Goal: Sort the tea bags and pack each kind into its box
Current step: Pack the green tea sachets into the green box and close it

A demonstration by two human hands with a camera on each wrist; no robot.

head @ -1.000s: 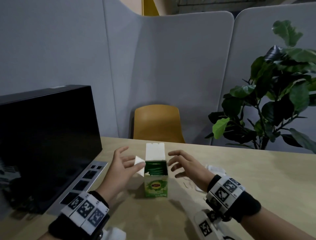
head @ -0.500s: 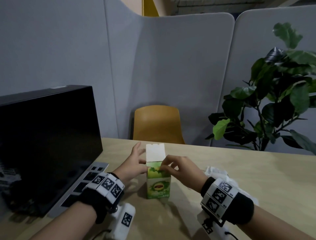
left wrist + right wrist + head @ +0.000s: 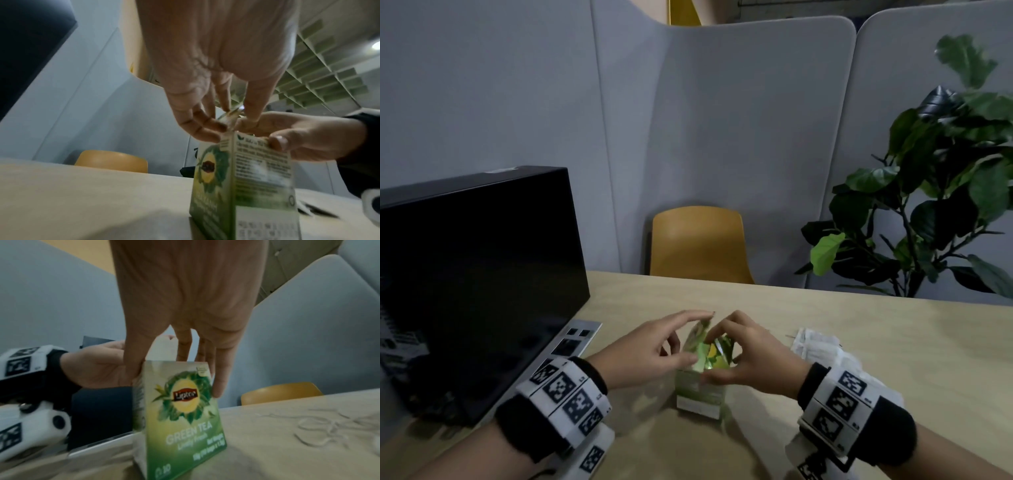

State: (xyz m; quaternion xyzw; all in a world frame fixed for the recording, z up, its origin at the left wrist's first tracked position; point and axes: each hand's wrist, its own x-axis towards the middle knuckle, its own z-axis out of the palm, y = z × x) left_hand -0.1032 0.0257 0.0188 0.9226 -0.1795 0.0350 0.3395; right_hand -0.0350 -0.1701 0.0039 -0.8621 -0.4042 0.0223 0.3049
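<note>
A green Lipton green tea box stands upright on the table between my hands. My left hand reaches over its top and pinches the lid flap between thumb and curled fingers; the flap leans down over the opening. My right hand grips the box's upper part, thumb on one side and fingers on the other. The box's contents are hidden by the hands and lid. Several white tea bags lie on the table just right of my right hand, their strings loose on the surface.
An open laptop stands close on the left, its keyboard edge near my left wrist. An orange chair sits behind the table's far edge. A leafy plant rises at the right. Grey partitions close the back.
The white lid that stood upright has been folded down over the opening. Both hands have closed in over the box top, and the left hand now pinches the flap.
</note>
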